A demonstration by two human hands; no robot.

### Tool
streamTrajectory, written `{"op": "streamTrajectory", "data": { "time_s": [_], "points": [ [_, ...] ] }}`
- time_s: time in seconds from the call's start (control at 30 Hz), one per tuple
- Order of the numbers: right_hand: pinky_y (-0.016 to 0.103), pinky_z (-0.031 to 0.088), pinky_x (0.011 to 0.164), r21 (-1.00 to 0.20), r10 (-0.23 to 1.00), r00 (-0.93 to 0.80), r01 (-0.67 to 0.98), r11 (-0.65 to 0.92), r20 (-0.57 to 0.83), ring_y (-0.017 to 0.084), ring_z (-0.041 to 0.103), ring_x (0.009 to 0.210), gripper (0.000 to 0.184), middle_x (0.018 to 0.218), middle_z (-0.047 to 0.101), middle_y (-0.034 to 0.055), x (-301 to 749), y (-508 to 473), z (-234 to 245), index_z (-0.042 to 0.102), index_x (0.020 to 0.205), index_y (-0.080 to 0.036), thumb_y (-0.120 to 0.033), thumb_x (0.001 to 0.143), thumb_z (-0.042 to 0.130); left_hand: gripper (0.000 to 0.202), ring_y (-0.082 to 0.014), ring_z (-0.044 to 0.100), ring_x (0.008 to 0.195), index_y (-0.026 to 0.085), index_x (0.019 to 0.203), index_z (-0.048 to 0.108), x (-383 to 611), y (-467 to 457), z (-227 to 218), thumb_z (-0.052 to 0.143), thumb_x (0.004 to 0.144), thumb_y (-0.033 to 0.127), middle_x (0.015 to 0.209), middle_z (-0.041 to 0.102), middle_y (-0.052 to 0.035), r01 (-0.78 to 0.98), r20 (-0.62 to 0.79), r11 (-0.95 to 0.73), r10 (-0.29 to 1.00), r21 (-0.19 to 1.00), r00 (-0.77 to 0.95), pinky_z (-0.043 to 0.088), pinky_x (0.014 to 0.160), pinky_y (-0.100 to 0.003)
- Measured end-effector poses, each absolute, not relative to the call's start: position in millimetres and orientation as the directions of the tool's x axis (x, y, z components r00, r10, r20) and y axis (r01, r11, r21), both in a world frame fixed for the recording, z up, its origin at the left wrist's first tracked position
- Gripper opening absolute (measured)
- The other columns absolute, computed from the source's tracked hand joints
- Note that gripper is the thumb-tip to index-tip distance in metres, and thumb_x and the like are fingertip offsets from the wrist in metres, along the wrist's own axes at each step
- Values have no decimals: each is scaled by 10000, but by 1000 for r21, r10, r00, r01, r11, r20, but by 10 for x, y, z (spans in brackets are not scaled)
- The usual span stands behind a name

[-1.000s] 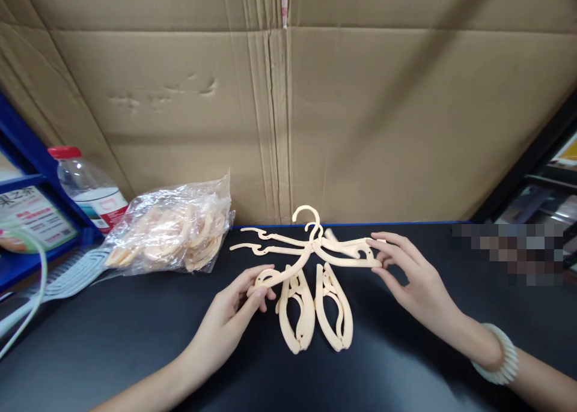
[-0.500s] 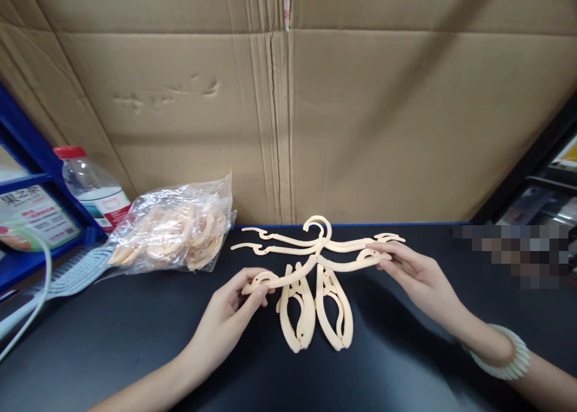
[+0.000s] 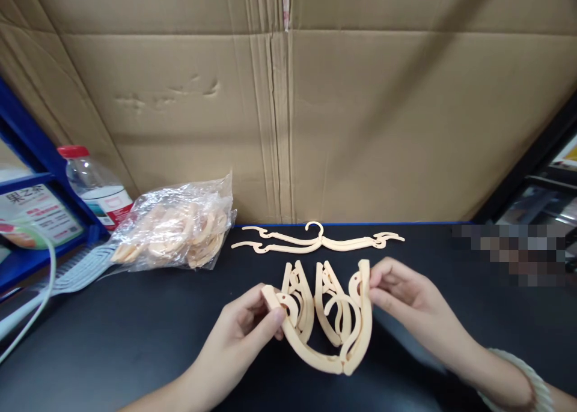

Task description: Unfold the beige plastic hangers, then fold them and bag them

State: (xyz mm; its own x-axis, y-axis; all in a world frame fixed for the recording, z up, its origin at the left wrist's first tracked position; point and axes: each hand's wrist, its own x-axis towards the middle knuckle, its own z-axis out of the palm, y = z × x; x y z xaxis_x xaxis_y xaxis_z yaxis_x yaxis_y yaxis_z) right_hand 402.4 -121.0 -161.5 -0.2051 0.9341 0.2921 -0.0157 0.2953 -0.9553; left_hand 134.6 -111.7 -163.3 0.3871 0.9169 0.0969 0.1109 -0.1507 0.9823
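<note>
A cream plastic folding hanger (image 3: 331, 355) is bent into a U above the black table. My left hand (image 3: 250, 328) pinches its left arm end. My right hand (image 3: 403, 295) grips its right arm end. Under and behind it lie two folded cream hangers (image 3: 297, 298) side by side on the table. Further back, an unfolded hanger (image 3: 318, 242) lies flat near the table's far edge, apart from both hands.
A clear plastic bag of cream hangers (image 3: 174, 229) sits at the back left. A water bottle with a red cap (image 3: 97, 190) stands by a blue rack (image 3: 27, 148). A cardboard wall (image 3: 288, 112) closes the back. A white cable (image 3: 31, 292) runs at the left.
The hanger I held spread out has been pulled toward me and its two arms folded together into a U. One unfolded hanger stays lying at the back.
</note>
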Motion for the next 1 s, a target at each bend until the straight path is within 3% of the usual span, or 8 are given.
{"op": "streamTrajectory", "data": {
  "time_s": [0.17, 0.4, 0.53, 0.67, 0.83, 1.0],
  "points": [
    [312, 523, 838, -974, 861, -483, 63, 216, 160, 175, 626, 925, 157, 1009, 653, 67, 3928, -1373, -1548, 650, 1012, -210, -315, 933, 563, 250, -185, 581, 804, 173, 848, 617, 1374, -1142, -1649, 588, 894, 417, 824, 624, -29, 55, 74, -108, 897, 993, 435, 485, 748, -282],
    [314, 553, 811, -948, 731, -669, 128, 291, 134, 153, 641, 901, 364, 1349, 512, 78, 3906, -1449, -1549, 567, 1291, -348, -267, 937, 547, 247, -183, 569, 776, 175, 832, 622, 1392, -1167, -1669, 555, 910, 400, 796, 613, -24, 99, 95, -157, 883, 983, 460, 472, 730, -286],
    [321, 564, 817, -962, 730, -674, 112, 247, 109, 152, 648, 893, 440, 1440, 431, 86, 3890, -1459, -1526, 513, 1349, -369, -247, 928, 553, 230, -191, 579, 787, 178, 844, 633, 1389, -1186, -1655, 555, 908, 385, 814, 624, -33, 101, 99, -162, 884, 982, 456, 483, 741, -294],
    [338, 557, 873, -981, 770, -631, 69, 182, 98, 138, 654, 906, 461, 1485, 368, 74, 3873, -1466, -1529, 525, 1330, -385, -199, 911, 570, 177, -189, 579, 822, 218, 1011, 660, 1390, -1219, -1620, 591, 894, 330, 892, 616, -35, 102, 115, -185, 872, 977, 476, 500, 814, -315],
    [358, 555, 906, -975, 732, -670, 55, 217, 126, 144, 645, 955, 523, 1519, 315, 65, 3894, -1497, -1601, 471, 1371, -392, -193, 902, 590, 234, -207, 595, 948, 269, 1127, 662, 1423, -1268, -1608, 577, 909, 284, 1048, 597, -53, 93, 148, -230, 838, 969, 526, 504, 889, -325],
    [364, 530, 952, -940, 725, -681, 168, 297, 107, 240, 528, 1216, 584, 1510, 352, 61, 3918, -1523, -1570, 474, 1378, -366, -221, 849, 674, 258, -198, 627, 850, 237, 1120, 674, 1448, -1272, -1628, 589, 896, 332, 1008, 640, -62, 115, 87, -165, 862, 980, 499, 538, 823, -313]
  ]
}}
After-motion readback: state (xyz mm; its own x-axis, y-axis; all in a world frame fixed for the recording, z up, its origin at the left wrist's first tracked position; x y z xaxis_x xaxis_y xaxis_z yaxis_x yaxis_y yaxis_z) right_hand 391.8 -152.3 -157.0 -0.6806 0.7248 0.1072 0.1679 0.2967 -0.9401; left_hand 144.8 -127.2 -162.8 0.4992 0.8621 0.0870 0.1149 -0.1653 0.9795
